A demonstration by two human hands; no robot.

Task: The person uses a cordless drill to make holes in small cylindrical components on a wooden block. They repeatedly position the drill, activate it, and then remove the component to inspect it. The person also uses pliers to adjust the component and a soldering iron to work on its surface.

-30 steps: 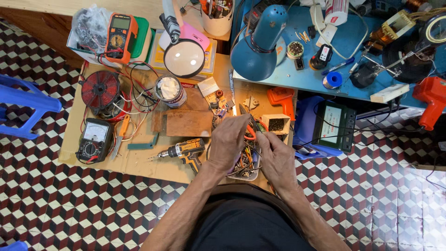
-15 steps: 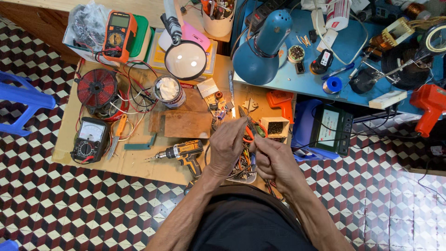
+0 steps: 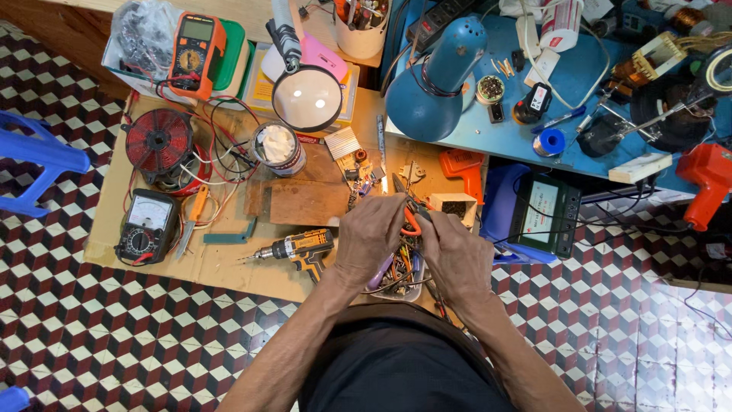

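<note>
My left hand [image 3: 371, 238] and my right hand [image 3: 456, 255] meet over a small tray of tangled wires and parts [image 3: 404, 267] at the near edge of the cardboard-covered worktop [image 3: 213, 263]. Orange-handled pliers [image 3: 412, 219] show between the two hands; the right hand's fingers close on them. My left hand is curled with its fingertips at the pliers; what it pinches is hidden. A yellow and black cordless drill [image 3: 301, 249] lies just left of my left hand.
A wooden block [image 3: 305, 201], a small circuit board [image 3: 354, 162], a magnifier lamp [image 3: 306, 95], a red wire coil [image 3: 158, 141] and two multimeters [image 3: 146, 227] lie left. A blue desk lamp [image 3: 438, 80], a panel meter [image 3: 545, 214] and an orange tool [image 3: 705, 183] stand right.
Both hands stay together over the tray; the fingers shifted slightly around the pliers. The camera view has tilted a little.
</note>
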